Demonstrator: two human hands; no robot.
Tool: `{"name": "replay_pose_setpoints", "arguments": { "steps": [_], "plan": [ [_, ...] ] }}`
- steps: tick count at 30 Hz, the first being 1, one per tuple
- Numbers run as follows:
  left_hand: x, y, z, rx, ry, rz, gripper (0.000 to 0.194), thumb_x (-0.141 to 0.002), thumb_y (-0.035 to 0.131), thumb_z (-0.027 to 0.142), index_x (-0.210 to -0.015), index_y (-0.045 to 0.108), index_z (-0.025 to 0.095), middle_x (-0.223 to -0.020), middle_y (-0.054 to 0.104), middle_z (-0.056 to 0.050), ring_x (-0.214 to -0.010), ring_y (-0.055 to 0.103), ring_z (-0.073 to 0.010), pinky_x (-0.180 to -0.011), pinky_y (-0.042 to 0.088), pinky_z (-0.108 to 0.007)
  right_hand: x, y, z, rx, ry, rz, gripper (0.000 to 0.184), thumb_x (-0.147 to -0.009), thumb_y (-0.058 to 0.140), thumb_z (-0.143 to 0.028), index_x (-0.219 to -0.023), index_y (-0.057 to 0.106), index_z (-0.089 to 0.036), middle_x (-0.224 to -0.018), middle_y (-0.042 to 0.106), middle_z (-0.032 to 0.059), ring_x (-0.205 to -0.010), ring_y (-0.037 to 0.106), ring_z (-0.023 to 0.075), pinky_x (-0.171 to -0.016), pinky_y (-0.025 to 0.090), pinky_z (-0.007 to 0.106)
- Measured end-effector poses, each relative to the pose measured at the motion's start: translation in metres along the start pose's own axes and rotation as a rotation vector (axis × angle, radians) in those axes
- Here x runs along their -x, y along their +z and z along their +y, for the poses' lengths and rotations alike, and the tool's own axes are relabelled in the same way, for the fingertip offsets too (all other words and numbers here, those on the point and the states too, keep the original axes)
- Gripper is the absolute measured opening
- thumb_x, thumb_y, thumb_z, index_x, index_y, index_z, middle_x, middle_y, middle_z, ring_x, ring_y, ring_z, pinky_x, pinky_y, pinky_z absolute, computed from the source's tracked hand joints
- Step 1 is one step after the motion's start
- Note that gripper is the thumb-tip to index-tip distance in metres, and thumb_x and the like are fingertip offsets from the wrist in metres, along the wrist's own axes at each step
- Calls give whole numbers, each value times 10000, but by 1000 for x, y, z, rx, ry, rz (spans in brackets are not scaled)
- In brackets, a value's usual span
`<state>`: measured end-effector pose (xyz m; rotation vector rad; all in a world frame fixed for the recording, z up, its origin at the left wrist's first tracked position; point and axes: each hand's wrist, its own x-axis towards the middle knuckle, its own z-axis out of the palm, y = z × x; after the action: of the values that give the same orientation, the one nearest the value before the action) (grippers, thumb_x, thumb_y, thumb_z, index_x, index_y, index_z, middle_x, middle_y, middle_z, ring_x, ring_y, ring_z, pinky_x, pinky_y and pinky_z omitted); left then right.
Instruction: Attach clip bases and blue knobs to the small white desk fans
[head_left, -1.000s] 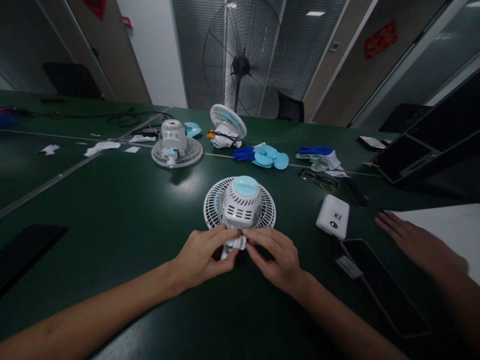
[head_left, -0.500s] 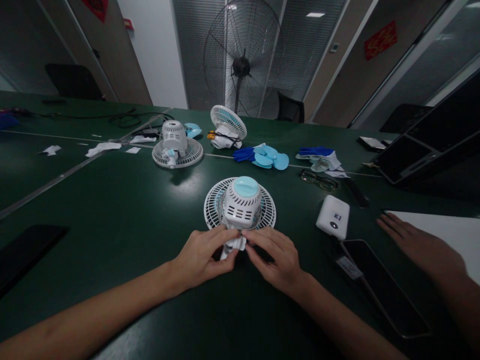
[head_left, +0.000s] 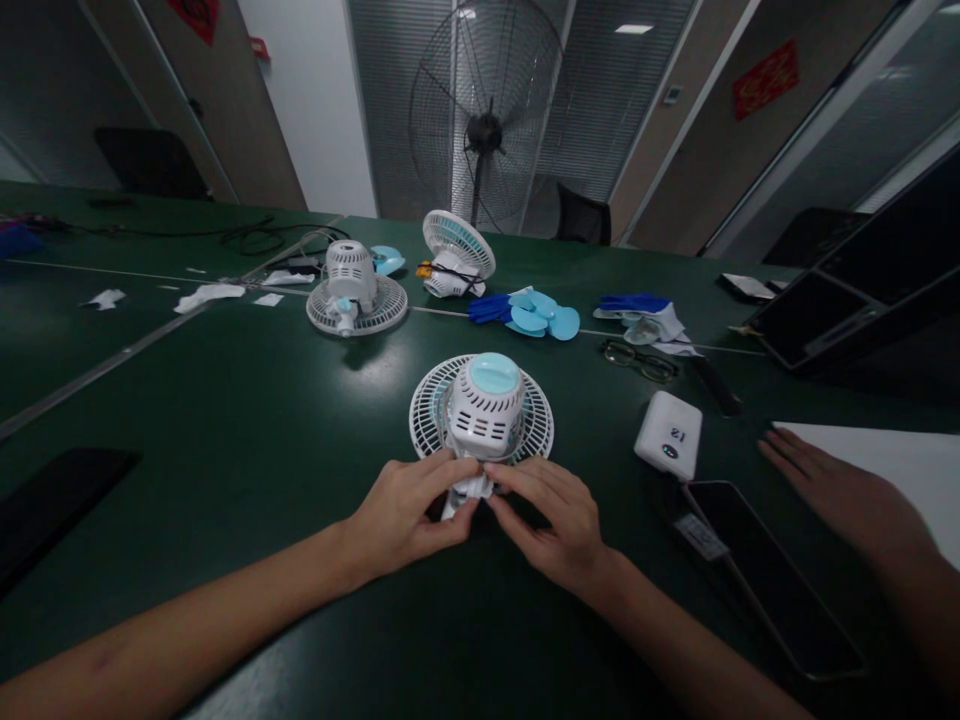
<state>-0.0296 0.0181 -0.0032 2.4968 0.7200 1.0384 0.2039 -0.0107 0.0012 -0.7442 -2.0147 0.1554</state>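
In front of me a small white fan (head_left: 484,415) lies face down on its round grille, its vented motor housing with a pale blue cap pointing up. My left hand (head_left: 412,510) pinches the white neck part (head_left: 469,487) on the fan's near side between thumb and fingers. From the other side my right hand (head_left: 551,515) grips the same part with its fingertips. The fingers hide much of that neck, so its details are unclear.
Farther back stand a second fan (head_left: 350,285), a tilted fan (head_left: 456,255), blue fan blades (head_left: 544,314) and gloves (head_left: 645,322). Rightward lie glasses (head_left: 639,360), a white power bank (head_left: 669,437), a phone (head_left: 776,575) and another person's hand (head_left: 844,490) on white paper.
Both hands stay on the fan's neck with hardly any movement. The whole view has shifted very slightly.
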Motion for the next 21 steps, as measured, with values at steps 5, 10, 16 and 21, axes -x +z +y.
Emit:
{"name": "replay_pose_setpoints", "arguments": {
  "steps": [5, 10, 16, 21],
  "plan": [
    [0, 0, 0, 2, -12, -19, 374, -958, 632, 216, -1325, 562, 224, -895, 647, 5, -634, 600, -108, -558, 488, -205, 3, 1, 0, -8, 43, -9, 468, -940, 690, -75, -1375, 597, -219, -981, 752, 43, -826, 711, 175, -741, 589, 347],
    [-1, -1, 1, -6, -23, -26, 365, -968, 625, 232, -1328, 569, 220, -881, 647, 2, -639, 599, -113, -556, 491, -208, 4, 4, -6, -21, 117, -5, 432, -966, 666, -100, -1365, 602, -252, -1004, 762, 34, -812, 716, 169, -742, 595, 339],
    [-2, -1, 1, -11, -25, -20, 349, -971, 623, 230, -1316, 571, 222, -906, 658, 0, -623, 599, -102, -545, 485, -205, 4, 9, -16, -151, 339, 47, 381, -976, 648, -134, -1329, 631, -276, -959, 755, 2, -802, 726, 150, -759, 603, 303],
    [-2, -1, 1, -8, -33, -30, 305, -972, 608, 235, -1276, 584, 222, -903, 663, 1, -610, 600, -99, -537, 481, -202, 6, 15, -19, -345, 540, 47, 317, -992, 636, -190, -1298, 646, -273, -804, 691, -32, -665, 677, 128, -699, 580, 290]
  ]
}}
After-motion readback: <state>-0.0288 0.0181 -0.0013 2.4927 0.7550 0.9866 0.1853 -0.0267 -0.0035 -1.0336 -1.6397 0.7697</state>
